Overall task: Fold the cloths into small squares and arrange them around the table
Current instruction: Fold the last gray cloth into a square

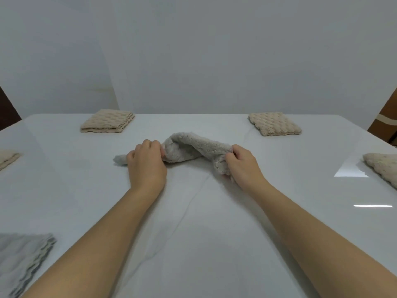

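Observation:
A fluffy grey cloth point(193, 148) lies bunched and arched in the middle of the white table point(193, 211). My left hand point(147, 163) pinches its left end, and a small tail of the cloth sticks out to the left of that hand. My right hand point(241, 163) grips the right end, fingers curled round the fabric. Folded beige cloths lie at the far left point(107, 121) and far right point(275, 124). Another folded beige cloth point(7, 158) sits at the left edge, and one more point(383, 166) at the right edge.
A folded grey cloth point(23, 257) lies at the near left corner. A plain pale wall rises behind the table's far edge. A brown cardboard box point(385, 123) stands beyond the table's right corner.

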Motion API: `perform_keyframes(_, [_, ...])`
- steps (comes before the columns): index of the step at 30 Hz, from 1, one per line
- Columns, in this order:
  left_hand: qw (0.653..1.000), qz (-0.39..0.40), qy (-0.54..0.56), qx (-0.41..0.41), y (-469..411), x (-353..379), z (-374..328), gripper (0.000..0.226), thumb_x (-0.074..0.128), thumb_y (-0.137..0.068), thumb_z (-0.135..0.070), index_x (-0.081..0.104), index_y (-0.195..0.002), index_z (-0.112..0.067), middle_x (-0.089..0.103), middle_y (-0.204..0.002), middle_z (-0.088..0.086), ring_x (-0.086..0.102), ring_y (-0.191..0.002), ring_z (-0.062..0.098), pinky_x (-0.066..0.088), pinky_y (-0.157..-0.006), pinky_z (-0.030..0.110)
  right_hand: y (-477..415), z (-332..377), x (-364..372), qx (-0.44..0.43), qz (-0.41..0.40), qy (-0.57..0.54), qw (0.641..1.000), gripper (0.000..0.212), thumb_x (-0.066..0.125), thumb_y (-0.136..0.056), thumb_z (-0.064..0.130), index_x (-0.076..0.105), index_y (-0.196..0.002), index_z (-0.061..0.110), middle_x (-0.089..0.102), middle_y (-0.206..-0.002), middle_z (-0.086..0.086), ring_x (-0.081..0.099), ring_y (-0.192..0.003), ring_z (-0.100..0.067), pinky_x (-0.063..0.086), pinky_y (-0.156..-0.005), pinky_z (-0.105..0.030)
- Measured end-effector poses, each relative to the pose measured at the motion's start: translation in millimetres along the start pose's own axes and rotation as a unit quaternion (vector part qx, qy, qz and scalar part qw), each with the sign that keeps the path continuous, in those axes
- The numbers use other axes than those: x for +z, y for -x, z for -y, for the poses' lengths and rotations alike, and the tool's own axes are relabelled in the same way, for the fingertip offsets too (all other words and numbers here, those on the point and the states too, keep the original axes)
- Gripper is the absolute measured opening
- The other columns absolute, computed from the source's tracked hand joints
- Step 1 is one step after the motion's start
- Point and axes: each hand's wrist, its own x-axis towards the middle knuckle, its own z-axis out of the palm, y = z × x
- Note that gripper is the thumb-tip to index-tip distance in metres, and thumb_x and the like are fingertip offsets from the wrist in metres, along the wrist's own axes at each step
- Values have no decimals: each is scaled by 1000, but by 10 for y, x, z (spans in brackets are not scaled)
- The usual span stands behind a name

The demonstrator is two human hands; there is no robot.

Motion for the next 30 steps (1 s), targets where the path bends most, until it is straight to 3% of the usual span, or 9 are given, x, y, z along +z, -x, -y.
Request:
perform_keyframes(3, [999,-31,13,31,248,-182,-41,18,56,-79,1,58,-86,-15,50,-96,4,47,-91,24,31,-85,36,267,141,-152,94,28,-235,967,25,43,-93,0,49,-70,8,49,-68,-7,50,-53,-15,49,-51,-30])
perform_keyframes(6, [986,12,80,144,537,-328,-191,11,58,-79,-15,59,-90,-15,53,-93,0,51,-89,23,37,-77,35,529,264,-250,125,70,-404,904,24,37,-95,-4,55,-81,4,55,-68,-10,49,-47,-14,49,-61,-31])
perform_keyframes(9, [967,105,95,210,801,-367,-395,42,51,-76,-46,58,-111,-22,55,-106,-5,53,-100,19,45,-83,37,716,342,-285,122,113,-518,839,25,36,-98,-1,59,-94,3,63,-70,-8,54,-48,-12,55,-66,-29])
perform_keyframes(12, [973,139,108,149,889,-283,-634,69,54,-72,-63,47,-129,-24,51,-120,-5,50,-109,17,46,-89,39,834,426,-274,107,138,-574,800,25,36,-99,0,60,-101,7,67,-71,-5,60,-50,-10,58,-63,-26])
perform_keyframes(16, [978,107,178,24,783,-221,-834,33,53,-86,-40,51,-113,-20,54,-114,1,54,-105,24,47,-83,43,885,419,-239,104,128,-602,782,25,39,-99,1,61,-105,10,67,-72,-4,64,-55,-10,59,-60,-26])
perform_keyframes(19, [984,64,166,7,672,-193,-840,4,53,-89,-23,51,-90,-21,56,-96,-2,56,-88,25,45,-69,39,835,348,-251,109,114,-605,780,25,40,-99,0,61,-106,10,67,-73,-4,65,-57,-11,59,-62,-27])
perform_keyframes(23, [960,80,267,-17,606,-110,-733,12,55,-85,-9,54,-85,-21,60,-73,-4,55,-70,19,42,-62,32,726,229,-331,128,83,-600,785,23,41,-98,-1,61,-102,10,66,-70,-3,63,-54,-10,57,-57,-24])
perform_keyframes(27, [943,84,322,17,598,-159,-635,27,42,-86,5,54,-83,-19,57,-73,-7,49,-67,5,36,-56,13,690,80,-357,158,38,-585,794,24,42,-98,-2,63,-104,8,68,-74,-7,60,-50,-10,54,-50,-20])
perform_keyframes(30, [939,82,330,50,618,-221,-629,19,35,-89,-11,49,-80,-20,54,-72,-5,49,-66,9,36,-58,23,679,29,-354,167,0,-588,792,28,43,-97,-4,58,-118,10,67,-76,-12,62,-51,-13,55,-49,-23])
